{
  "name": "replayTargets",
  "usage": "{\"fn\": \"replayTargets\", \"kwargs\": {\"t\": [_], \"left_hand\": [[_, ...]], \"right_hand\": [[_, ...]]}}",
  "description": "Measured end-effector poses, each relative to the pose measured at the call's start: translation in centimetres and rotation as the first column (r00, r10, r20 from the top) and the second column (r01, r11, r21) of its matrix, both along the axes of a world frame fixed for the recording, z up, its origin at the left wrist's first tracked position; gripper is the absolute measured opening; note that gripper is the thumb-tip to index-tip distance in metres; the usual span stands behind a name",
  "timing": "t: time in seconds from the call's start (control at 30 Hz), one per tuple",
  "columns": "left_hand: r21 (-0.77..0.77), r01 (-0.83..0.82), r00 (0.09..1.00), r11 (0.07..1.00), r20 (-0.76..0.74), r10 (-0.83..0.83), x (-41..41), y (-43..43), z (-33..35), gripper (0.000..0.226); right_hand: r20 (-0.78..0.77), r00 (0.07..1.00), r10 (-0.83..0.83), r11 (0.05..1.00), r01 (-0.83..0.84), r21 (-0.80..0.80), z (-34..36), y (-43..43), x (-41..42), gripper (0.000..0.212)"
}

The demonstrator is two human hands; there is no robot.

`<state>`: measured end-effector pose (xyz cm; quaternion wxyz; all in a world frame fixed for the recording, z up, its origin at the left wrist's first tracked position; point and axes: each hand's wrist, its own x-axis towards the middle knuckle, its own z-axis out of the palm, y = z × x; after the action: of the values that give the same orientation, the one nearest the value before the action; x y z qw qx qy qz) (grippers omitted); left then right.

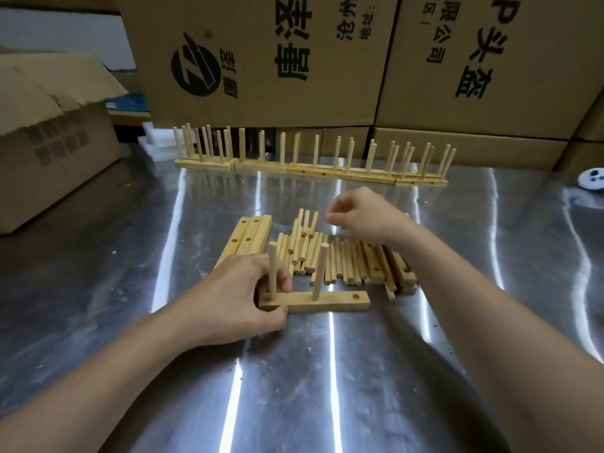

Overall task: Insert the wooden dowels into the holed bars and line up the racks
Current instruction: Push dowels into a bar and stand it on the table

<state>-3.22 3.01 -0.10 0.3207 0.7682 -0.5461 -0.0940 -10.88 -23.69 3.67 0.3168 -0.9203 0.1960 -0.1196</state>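
Steel tabletop [457, 322], reflective, backed by printed cardboard boxes [261, 60].

Item 1: holed bar [327, 302], lying flat near me, two dowels standing in it: one [273, 269] at its left end, one [319, 273] near the middle; the right-end hole is open.

Item 2: my left hand [242, 299], gripping the bar's left end, fingers around the base of the left dowel.

Item 3: my right hand [362, 214], above the loose dowel pile [327, 256], fingers pinched together; I cannot tell whether it holds anything.

Item 4: spare bars [251, 237], stacked left of the pile, beyond my left hand.

Item 5: finished racks [310, 165], lined up end to end at the table's far edge, well beyond both hands.
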Motion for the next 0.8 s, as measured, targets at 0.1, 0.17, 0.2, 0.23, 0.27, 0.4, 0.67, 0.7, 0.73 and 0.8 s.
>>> {"fn": "replayTargets", "kwargs": {"t": [0.1, 0.17, 0.2, 0.23, 0.27, 0.4, 0.67, 0.7, 0.73, 0.8], "left_hand": [[-0.009, 0.024, 0.999, 1.0, 0.038, -0.024, 0.1, 0.1, -0.1, 0.016], [-0.01, 0.038, 0.998, 0.999, 0.048, -0.038, 0.1, 0.1, -0.1, 0.015], [-0.009, 0.043, 0.998, 0.999, 0.056, -0.042, 0.1, 0.1, -0.1, 0.015], [-0.008, 0.047, 0.997, 0.999, 0.061, -0.046, 0.0, 0.1, -0.1, 0.015], [-0.004, 0.052, 0.997, 0.999, 0.061, -0.052, 0.0, 0.1, 0.0, 0.015], [0.009, 0.081, 0.996, 0.997, 0.043, -0.082, -0.3, 0.3, 0.1, 0.016], [0.02, 0.091, 0.996, 0.996, 0.022, -0.091, -0.4, 0.5, 0.2, 0.017], [0.019, 0.091, 0.996, 0.996, 0.019, -0.091, -0.3, 0.4, 0.2, 0.017], [0.018, 0.093, 0.996, 0.996, 0.016, -0.093, -0.3, 0.4, 0.2, 0.017], [0.018, 0.096, 0.995, 0.995, 0.017, -0.097, -0.3, 0.3, 0.2, 0.017]], "right_hand": [[0.017, 1.0, -0.002, 1.0, 0.002, 0.001, -0.4, -0.3, 0.8, 0.012], [0.041, 0.999, 0.009, 1.0, -0.009, -0.009, -0.6, -0.3, 1.0, 0.013], [0.05, 0.998, 0.025, 1.0, -0.024, -0.012, -0.7, -0.2, 1.0, 0.012], [0.059, 0.997, 0.043, 0.999, -0.042, -0.012, -0.7, 0.0, 1.1, 0.01], [0.062, 0.996, 0.059, 0.998, -0.059, -0.01, -0.7, 0.2, 1.1, 0.007], [-0.038, 0.988, 0.146, 0.987, -0.148, -0.056, -0.6, 1.4, 1.5, 0.021], [-0.201, 0.959, 0.197, 0.969, -0.222, -0.11, -1.2, 3.0, 2.2, 0.079], [-0.213, 0.959, 0.188, 0.966, -0.22, -0.14, -1.3, 3.1, 2.2, 0.078], [-0.222, 0.959, 0.175, 0.964, -0.212, -0.158, -1.4, 3.2, 2.3, 0.077], [-0.219, 0.964, 0.154, 0.963, -0.196, -0.185, -1.5, 3.4, 2.4, 0.071]]}}
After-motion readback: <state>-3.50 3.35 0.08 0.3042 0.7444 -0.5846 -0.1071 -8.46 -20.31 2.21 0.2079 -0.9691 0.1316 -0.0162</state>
